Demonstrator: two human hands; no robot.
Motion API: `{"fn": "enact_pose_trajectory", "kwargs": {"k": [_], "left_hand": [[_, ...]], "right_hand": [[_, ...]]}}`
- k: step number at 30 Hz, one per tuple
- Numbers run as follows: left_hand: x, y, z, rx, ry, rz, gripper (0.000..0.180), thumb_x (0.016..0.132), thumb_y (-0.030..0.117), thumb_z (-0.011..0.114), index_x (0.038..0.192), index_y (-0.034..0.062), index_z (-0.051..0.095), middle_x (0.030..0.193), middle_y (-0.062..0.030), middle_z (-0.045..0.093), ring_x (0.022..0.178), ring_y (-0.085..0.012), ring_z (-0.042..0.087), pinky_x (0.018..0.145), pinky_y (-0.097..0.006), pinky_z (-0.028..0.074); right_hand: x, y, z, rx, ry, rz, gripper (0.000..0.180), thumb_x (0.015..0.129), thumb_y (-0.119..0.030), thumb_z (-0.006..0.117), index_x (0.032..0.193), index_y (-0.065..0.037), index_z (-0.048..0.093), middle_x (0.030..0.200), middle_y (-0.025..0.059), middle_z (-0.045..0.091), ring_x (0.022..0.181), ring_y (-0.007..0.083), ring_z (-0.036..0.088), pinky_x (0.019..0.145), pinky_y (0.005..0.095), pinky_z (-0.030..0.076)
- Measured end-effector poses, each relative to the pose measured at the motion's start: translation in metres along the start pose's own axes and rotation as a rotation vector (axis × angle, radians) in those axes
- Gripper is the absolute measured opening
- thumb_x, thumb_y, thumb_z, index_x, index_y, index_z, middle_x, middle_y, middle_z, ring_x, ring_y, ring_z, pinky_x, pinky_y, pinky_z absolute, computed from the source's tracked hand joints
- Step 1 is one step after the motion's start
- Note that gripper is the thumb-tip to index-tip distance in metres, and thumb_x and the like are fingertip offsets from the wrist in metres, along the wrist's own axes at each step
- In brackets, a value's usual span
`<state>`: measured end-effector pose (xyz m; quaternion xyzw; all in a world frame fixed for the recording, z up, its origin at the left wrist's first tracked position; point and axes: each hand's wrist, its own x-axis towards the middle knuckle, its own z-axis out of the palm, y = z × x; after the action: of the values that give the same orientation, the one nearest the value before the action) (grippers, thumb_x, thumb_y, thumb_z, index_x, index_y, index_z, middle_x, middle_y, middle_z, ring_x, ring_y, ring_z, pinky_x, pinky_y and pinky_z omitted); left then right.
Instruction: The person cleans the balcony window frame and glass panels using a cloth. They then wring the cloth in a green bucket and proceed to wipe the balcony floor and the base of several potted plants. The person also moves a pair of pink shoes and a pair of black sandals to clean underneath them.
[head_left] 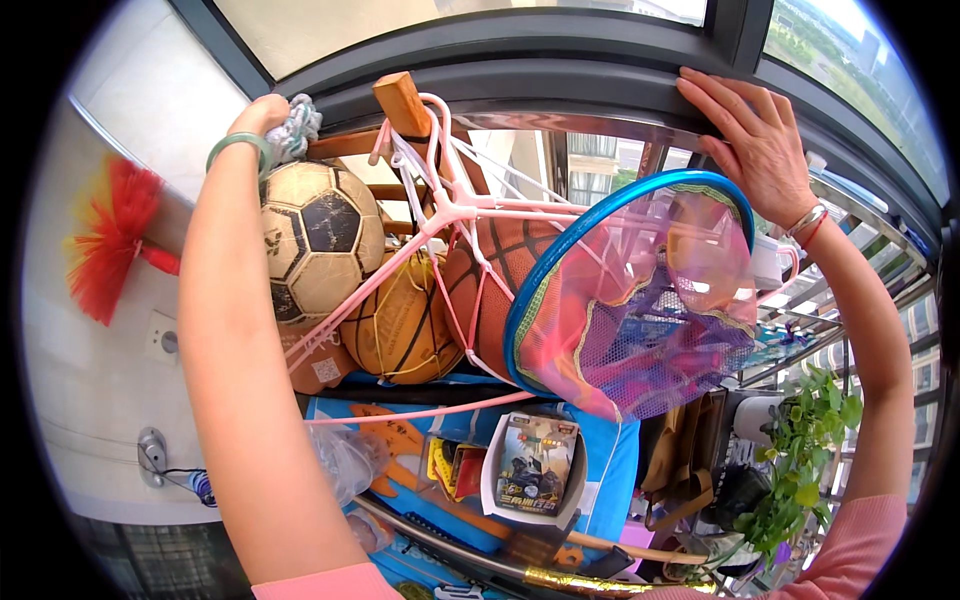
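I see a cluttered balcony corner under a dark metal window frame (560, 75), with buildings and greenery beyond the glass. The left hand (265, 115) is raised at upper left, its grip closed on a knotted grey-white cloth (298, 125) beside a wooden post (403, 103); a green bangle sits on that wrist. The right hand (755, 135) lies flat and open on the window frame, gripping nothing. Between the arms, a pink plastic-cord net (440, 215) hangs from the post and cradles three balls: a scuffed white-and-black football (320, 240), a worn tan ball (400, 325), and a pebbled orange basketball (495, 280). Just right, a blue round hoop (600, 215) carries a pink-and-purple mesh bag (650, 330), soft and translucent. A red feather duster (115, 240) hangs on the left wall. Leafy plants (800, 450) stand at lower right.
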<state>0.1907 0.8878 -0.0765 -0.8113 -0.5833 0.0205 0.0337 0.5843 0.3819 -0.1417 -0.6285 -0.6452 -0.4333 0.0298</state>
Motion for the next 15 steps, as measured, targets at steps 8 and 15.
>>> {"fn": "enact_pose_trajectory", "kwargs": {"k": [8, 15], "left_hand": [[-0.022, 0.009, -0.003, -0.168, -0.031, -0.002, 0.033, 0.085, 0.021, 0.052, 0.101, -0.0027, 0.068, 0.106, -0.0208, 0.066, 0.097, -0.0319, 0.064, 0.081, -0.04, 0.051], [-0.102, 0.087, -0.029, 0.238, 0.122, 0.091, 0.037, 0.081, 0.021, 0.052, 0.109, 0.0004, 0.067, 0.117, -0.0233, 0.061, 0.111, -0.0341, 0.06, 0.093, -0.04, 0.049]], "right_hand": [[0.001, 0.0, -0.003, 0.071, 0.015, -0.006, 0.053, 0.092, -0.031, 0.055, 0.142, -0.022, 0.042, 0.145, -0.0055, 0.044, 0.122, 0.0177, 0.044, 0.102, 0.0354, 0.032], [0.004, 0.001, -0.006, 0.112, 0.009, -0.001, 0.05, 0.094, -0.032, 0.054, 0.142, -0.023, 0.042, 0.144, -0.0067, 0.044, 0.121, 0.0176, 0.044, 0.102, 0.0367, 0.031]]}}
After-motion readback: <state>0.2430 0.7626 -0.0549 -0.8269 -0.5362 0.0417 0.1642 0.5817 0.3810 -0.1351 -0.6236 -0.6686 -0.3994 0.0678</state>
